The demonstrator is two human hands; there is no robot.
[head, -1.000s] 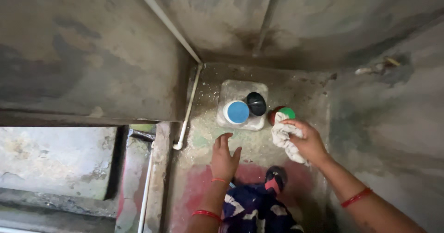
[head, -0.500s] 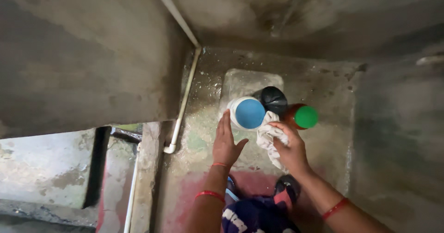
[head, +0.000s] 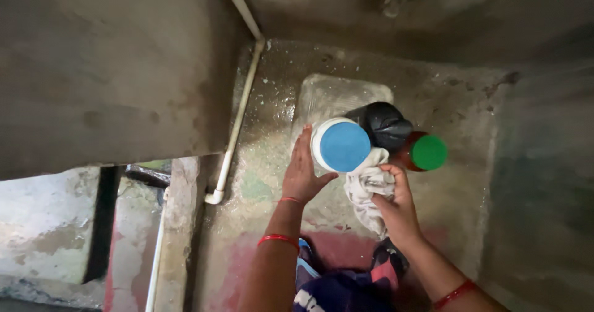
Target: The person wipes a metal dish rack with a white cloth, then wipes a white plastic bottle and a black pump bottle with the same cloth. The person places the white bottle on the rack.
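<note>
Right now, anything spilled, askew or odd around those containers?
Nothing tipped or broken. The floor near the white pipe is speckled with wet-looking spots. The left hand touches the blue-lidded jar; the right hand presses a cloth to it. The green-capped bottle stands upright.

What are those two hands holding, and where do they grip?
The right hand clutches a bunched white cloth at its upper end. The left hand presses the side of the blue-lidded container.
</note>
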